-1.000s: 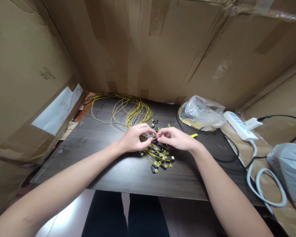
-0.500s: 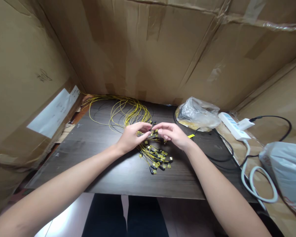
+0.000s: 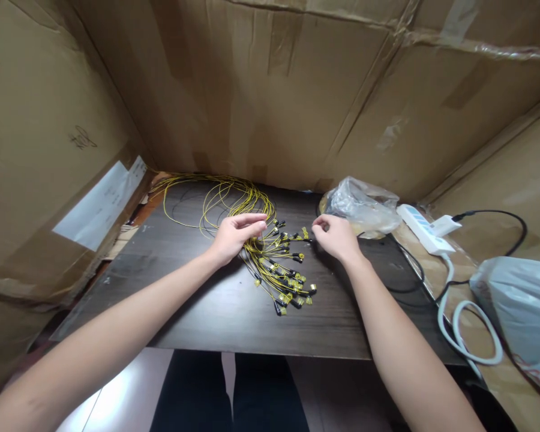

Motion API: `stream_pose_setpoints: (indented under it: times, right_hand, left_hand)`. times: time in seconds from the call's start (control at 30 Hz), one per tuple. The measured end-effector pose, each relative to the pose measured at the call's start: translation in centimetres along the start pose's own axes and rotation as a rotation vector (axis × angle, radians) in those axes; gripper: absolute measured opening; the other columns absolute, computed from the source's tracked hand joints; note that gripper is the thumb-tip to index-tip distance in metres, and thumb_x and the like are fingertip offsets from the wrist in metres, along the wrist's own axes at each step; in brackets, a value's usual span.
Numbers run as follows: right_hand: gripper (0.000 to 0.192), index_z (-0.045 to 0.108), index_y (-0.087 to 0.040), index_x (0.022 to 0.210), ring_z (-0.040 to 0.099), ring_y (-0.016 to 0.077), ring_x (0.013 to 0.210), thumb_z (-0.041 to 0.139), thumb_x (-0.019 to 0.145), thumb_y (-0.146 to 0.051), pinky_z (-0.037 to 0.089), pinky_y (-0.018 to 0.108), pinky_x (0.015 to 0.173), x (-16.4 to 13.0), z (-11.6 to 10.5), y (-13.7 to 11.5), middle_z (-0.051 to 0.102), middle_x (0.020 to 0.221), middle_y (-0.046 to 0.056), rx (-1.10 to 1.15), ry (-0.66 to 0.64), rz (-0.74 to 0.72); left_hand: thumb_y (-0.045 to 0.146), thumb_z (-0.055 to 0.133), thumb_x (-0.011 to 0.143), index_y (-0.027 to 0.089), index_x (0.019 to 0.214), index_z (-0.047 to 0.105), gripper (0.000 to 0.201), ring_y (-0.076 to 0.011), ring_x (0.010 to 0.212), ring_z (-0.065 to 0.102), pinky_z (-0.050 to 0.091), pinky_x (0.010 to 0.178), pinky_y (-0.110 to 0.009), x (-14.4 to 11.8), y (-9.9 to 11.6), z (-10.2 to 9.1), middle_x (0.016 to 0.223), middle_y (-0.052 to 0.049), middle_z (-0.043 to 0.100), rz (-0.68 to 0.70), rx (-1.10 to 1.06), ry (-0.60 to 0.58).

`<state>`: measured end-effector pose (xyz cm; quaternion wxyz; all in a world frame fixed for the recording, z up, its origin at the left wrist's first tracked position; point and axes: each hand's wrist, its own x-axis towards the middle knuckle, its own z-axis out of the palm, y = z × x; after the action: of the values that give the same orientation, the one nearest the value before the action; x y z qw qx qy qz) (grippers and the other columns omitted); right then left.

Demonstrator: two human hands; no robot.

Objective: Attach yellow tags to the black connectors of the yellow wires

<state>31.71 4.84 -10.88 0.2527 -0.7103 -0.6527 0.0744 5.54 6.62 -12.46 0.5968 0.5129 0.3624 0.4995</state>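
Observation:
Thin yellow cables (image 3: 216,179) fan out over the dark table into black-ended tips with small yellow tags (image 3: 286,299). My left hand (image 3: 234,239) rests over the near part of the bundle, thumb and forefinger brought together. Whatever lies between those fingertips is too small to make out. Just right of the cable ends, my right hand (image 3: 339,239) is closed with its fingers curled into a pinch. Close to its fingertips lie one yellow tag (image 3: 305,233) and a black tip. Its grip hides anything it may hold.
A clear plastic bag (image 3: 362,207) sits at the back right of the table (image 3: 198,318). Beyond it are a white power strip (image 3: 425,231) with a plug, a looped white cord (image 3: 479,333) and a pale plastic bag (image 3: 517,312). Cardboard walls (image 3: 252,108) enclose the table.
My right hand has moved right, away from my left hand, and its fingers have curled in. My left hand has shifted slightly left. More cable ends show between them.

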Motion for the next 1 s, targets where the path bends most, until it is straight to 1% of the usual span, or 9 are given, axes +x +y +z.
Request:
stream_pose_setpoints:
  times: [0.1,0.23,0.4,0.5,0.57,0.63,0.7,0.87,1.0]
  right_hand:
    - [0.021,0.077,-0.02,0.095,0.066,0.0237,0.085,0.062,0.085,-0.032,0.044,0.031,0.07,-0.3,1.1,-0.6,0.074,0.089,0.006,-0.135,-0.03,-0.04]
    - [0.02,0.078,-0.021,0.096,0.066,0.0252,0.091,0.062,0.089,-0.032,0.046,0.033,0.073,-0.2,2.2,-0.6,0.073,0.095,0.006,-0.172,-0.026,-0.084]
    - [0.017,0.077,-0.02,0.091,0.065,0.0278,0.095,0.061,0.09,-0.022,0.048,0.037,0.08,-0.1,2.5,-0.3,0.074,0.095,0.008,-0.135,0.041,-0.213]
    - [0.016,0.076,-0.019,0.091,0.064,0.0269,0.089,0.06,0.09,-0.023,0.049,0.039,0.081,-0.8,2.6,-1.5,0.075,0.091,0.008,0.037,0.141,-0.311]
    - [0.016,0.075,-0.019,0.093,0.065,0.0226,0.078,0.061,0.09,-0.026,0.051,0.037,0.076,-1.6,2.8,-2.8,0.075,0.088,0.007,0.264,0.154,-0.357]
    - [0.017,0.074,-0.02,0.097,0.065,0.0192,0.071,0.062,0.09,-0.03,0.051,0.031,0.065,-2.5,3.1,-4.1,0.075,0.09,0.006,0.501,0.084,-0.339]
    - [0.015,0.072,-0.019,0.094,0.063,0.0168,0.065,0.064,0.087,-0.03,0.048,0.028,0.058,-3.3,3.4,-5.1,0.074,0.086,0.004,0.629,0.02,-0.325]
    - [0.014,0.07,-0.018,0.093,0.063,0.0155,0.063,0.065,0.084,-0.027,0.049,0.026,0.056,-3.7,3.7,-5.6,0.073,0.083,0.004,0.708,0.014,-0.31]
    - [0.018,0.075,-0.019,0.096,0.066,0.0163,0.069,0.059,0.089,-0.025,0.052,0.028,0.063,-3.5,3.3,-5.4,0.076,0.089,0.005,0.633,0.057,-0.394]
  left_hand:
    - [0.029,0.078,0.079,0.016,0.099,0.08,0.024,-0.0152,0.076,0.069,0.056,0.071,-0.028,-0.6,-0.2,0.3,0.094,-0.009,0.077,0.158,0.287,-0.094]
    - [0.026,0.07,0.088,0.019,0.101,0.08,0.018,-0.0154,0.082,0.068,0.054,0.069,-0.027,-1.0,-0.5,0.5,0.1,-0.008,0.076,0.357,0.525,-0.17]
    - [0.024,0.061,0.093,0.018,0.107,0.076,0.021,-0.0164,0.086,0.067,0.049,0.058,-0.023,-1.2,-0.5,0.6,0.105,-0.01,0.075,0.402,0.644,-0.23]
    - [0.02,0.057,0.094,0.017,0.111,0.074,0.024,-0.0169,0.092,0.067,0.051,0.062,-0.023,-1.4,-0.4,0.8,0.107,-0.01,0.073,0.439,0.694,-0.257]
    - [0.019,0.058,0.093,0.016,0.115,0.072,0.026,-0.0171,0.093,0.067,0.053,0.065,-0.024,-1.6,-0.3,0.8,0.109,-0.01,0.073,0.423,0.681,-0.252]
    - [0.018,0.061,0.09,0.016,0.119,0.07,0.03,-0.0171,0.093,0.069,0.055,0.066,-0.024,-1.5,-0.3,0.8,0.112,-0.01,0.073,0.374,0.616,-0.23]
    - [0.021,0.064,0.089,0.016,0.12,0.07,0.033,-0.0177,0.092,0.071,0.056,0.067,-0.024,-1.3,-0.4,0.7,0.113,-0.01,0.074,0.321,0.536,-0.196]
    - [0.028,0.073,0.084,0.015,0.113,0.076,0.032,-0.0214,0.095,0.074,0.06,0.079,-0.031,-0.6,-0.6,0.2,0.112,-0.011,0.076,0.251,0.398,-0.126]
    - [0.029,0.076,0.081,0.014,0.108,0.078,0.031,-0.0238,0.099,0.074,0.061,0.088,-0.036,-0.4,-1.0,0.1,0.11,-0.012,0.077,0.237,0.343,-0.112]
